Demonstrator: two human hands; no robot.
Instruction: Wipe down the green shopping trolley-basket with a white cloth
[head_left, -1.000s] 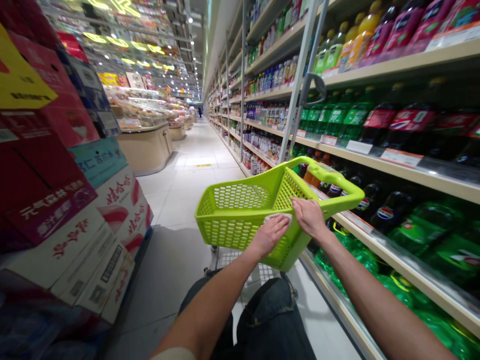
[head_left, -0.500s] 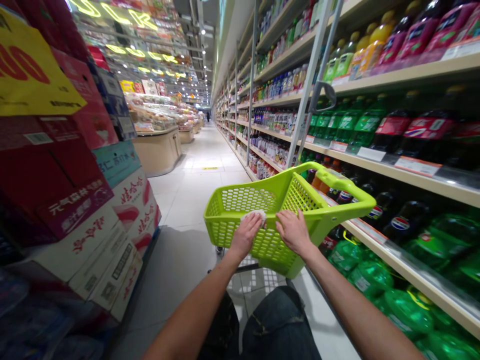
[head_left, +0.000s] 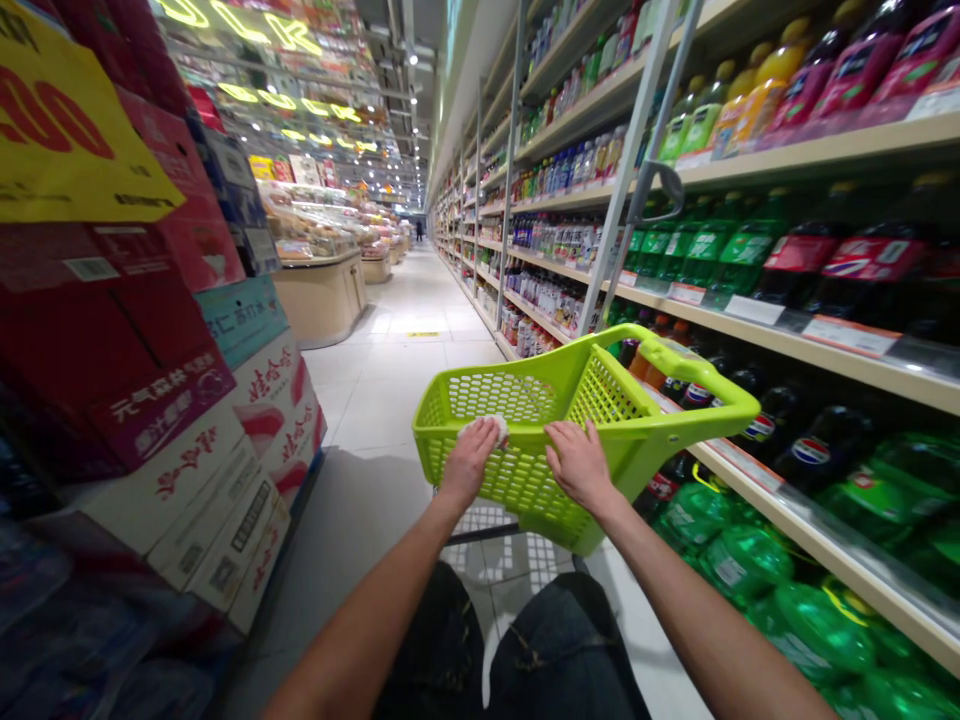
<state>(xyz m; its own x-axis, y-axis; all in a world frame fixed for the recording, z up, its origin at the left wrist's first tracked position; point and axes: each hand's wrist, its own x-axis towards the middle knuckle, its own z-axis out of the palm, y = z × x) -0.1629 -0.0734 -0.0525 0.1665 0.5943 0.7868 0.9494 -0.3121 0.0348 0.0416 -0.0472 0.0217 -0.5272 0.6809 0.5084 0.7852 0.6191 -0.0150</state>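
Note:
A lime-green shopping cart [head_left: 525, 395] with perforated basket walls stands crosswise in front of my knees, its handle to the right. My left hand [head_left: 468, 462] is closed on a white cloth [head_left: 493, 430], pressed against the top rim of the cart's near side. Most of the cloth is hidden under the fingers. To the right, my right hand [head_left: 579, 462] grips the same rim, its fingers bent over the edge and the thumb up.
Shelves [head_left: 825, 340] of soda bottles run along the right, close to the cart handle. Stacked drink cartons [head_left: 187, 480] with a yellow price sign [head_left: 75, 130] rise on the left. The tiled aisle [head_left: 405, 370] leads away to bakery counters [head_left: 319, 295].
My left hand has slid the cloth leftward along the cart's rim. My right hand has stayed on the rim with only a slight shift.

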